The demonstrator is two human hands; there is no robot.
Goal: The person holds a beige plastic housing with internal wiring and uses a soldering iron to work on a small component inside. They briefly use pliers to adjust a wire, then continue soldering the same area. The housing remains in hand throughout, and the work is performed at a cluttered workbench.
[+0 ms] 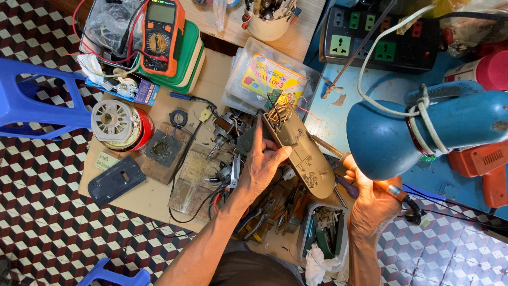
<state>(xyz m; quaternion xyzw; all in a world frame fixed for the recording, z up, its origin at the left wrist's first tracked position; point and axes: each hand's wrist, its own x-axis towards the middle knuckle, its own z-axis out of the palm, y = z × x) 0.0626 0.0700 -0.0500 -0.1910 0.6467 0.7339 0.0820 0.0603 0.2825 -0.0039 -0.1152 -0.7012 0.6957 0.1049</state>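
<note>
Olive-grey plastic marks the long, boat-shaped appliance housing (301,151) held at the centre of a crowded repair tabletop (153,198). A person's left hand (262,167) has its grip wrapped around the housing's left edge, thumb lying across the top and fingers curled beneath, tilting the part so its far end, where copper-coloured wires sprout, points away. The right hand (373,204) is closed around the orange-and-wood handle of a soldering iron (352,167), whose thin metal shaft reaches left and far to meet the housing's right side; a black cord trails from the handle to the right. Just beyond that hand hangs a blue metal desk lamp (391,137) with a white cable looped about its neck.

Left of the housing lie a small motor, black wires and a scorched wooden block (164,151). Farther left sits a round grey motor part on a red tin (119,126), with a dark grey plastic cover plate (116,180) nearer the viewer. At the far left, an orange digital multimeter (161,34) rests on green-and-white boxes. A black power strip (383,37) with green sockets lies at the far right. Pliers and screwdrivers are scattered near the wrists, over a checkered tile floor (47,222).
</note>
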